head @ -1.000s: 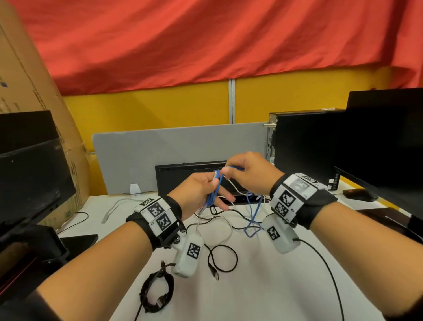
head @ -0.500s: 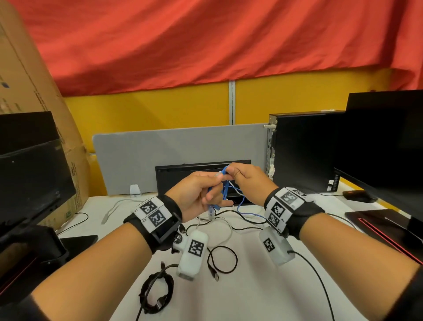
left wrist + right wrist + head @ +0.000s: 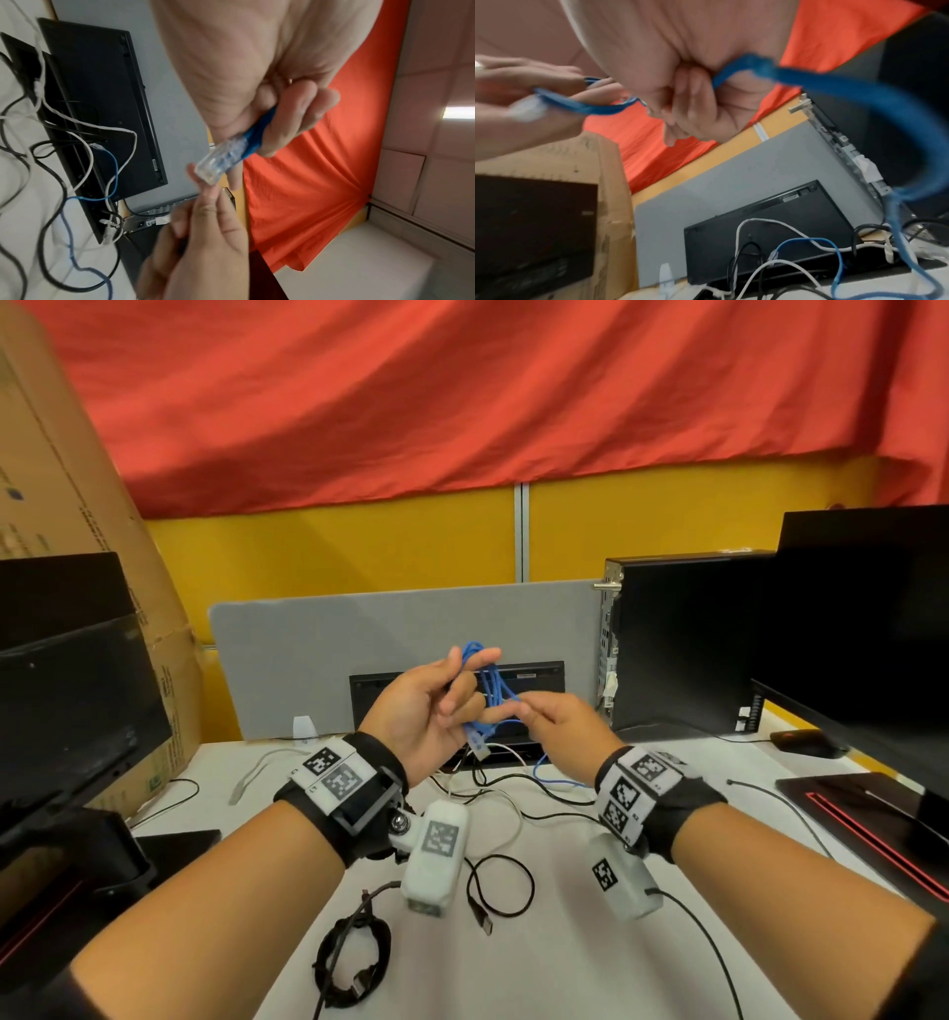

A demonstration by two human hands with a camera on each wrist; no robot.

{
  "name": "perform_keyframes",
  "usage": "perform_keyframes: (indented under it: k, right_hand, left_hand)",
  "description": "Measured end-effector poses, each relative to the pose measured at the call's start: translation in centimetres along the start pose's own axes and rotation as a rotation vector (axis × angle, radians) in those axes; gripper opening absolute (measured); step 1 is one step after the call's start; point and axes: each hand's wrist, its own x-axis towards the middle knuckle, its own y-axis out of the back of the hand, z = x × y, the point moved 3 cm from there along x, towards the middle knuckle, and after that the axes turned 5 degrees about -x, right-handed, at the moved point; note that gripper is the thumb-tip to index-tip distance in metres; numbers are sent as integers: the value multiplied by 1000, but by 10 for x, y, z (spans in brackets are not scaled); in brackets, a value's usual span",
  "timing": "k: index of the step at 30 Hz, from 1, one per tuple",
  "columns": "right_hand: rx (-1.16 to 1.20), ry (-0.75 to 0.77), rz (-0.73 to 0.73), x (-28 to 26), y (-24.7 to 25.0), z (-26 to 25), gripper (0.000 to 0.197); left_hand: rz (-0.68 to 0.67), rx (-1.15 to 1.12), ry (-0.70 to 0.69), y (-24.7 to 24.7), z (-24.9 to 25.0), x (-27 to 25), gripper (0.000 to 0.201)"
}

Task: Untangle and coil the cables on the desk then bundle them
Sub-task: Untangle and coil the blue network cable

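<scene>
The blue Ethernet cable [image 3: 488, 690] is being coiled above the desk [image 3: 565, 968], in front of the grey divider panel [image 3: 390, 629]. Its loops are being gripped by the left hand [image 3: 431, 706], the clear plug [image 3: 221, 160] hanging below the fingers. The running strand is being pinched by the right hand [image 3: 565, 726]. Judged best, loops are being kept even and tension light, since the tail is being dragged through loose black and white cables [image 3: 503, 793]. Open room is being left nearer the body; a monitor [image 3: 862, 629] is crowding the right.

A red cloth [image 3: 462, 403] hangs at twelve o'clock over a yellow wall [image 3: 359, 552]. A cardboard box [image 3: 61, 505] leans at ten o'clock. A grey divider [image 3: 390, 629] backs a keyboard [image 3: 534, 670]. A computer tower [image 3: 688, 639] and monitor [image 3: 862, 608] stand at two o'clock.
</scene>
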Motion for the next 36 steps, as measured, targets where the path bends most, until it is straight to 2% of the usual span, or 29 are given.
perform_keyframes:
  k: [2,5,9,12,15,18,22,24,27,32,36]
  right_hand:
    - [-112,-43,-113,-7,-13,-4,30]
    - [-143,-102,-268,-19,-24,-10,33]
    - [-283,-20,-387,-26,-20,-30,40]
    - [-338,66,-322,-22,-5,-49,39]
    - [-343,146,-250,-15,11,-64,25]
    - [-329,170,-243,-7,22,-72,18]
    - [-281,196,-170,6,37,-70,12]
    - [-211,190,-109,12,47,-62,11]
    - [-168,183,-44,19,55,-49,14]
    - [-100,151,59,22,49,-31,19]
    - [-28,80,109,20,37,-15,22]
  left_hand:
    - [47,24,-105,1,5,5,38]
    - [101,68,-196,7,12,9,31]
    - [140,294,-229,18,15,7,22]
    - [165,492,-233,26,14,6,19]
    - [184,672,-197,24,7,7,19]
    - [254,982,-181,19,2,8,23]
    - [173,1093,-73,10,3,3,35]
    - [156,1169,-18,7,4,-2,48]
    - [128,1104,46,5,4,-6,56]
    - [60,711,110,-1,1,-7,31]
    - [24,477,111,-2,0,-8,34]
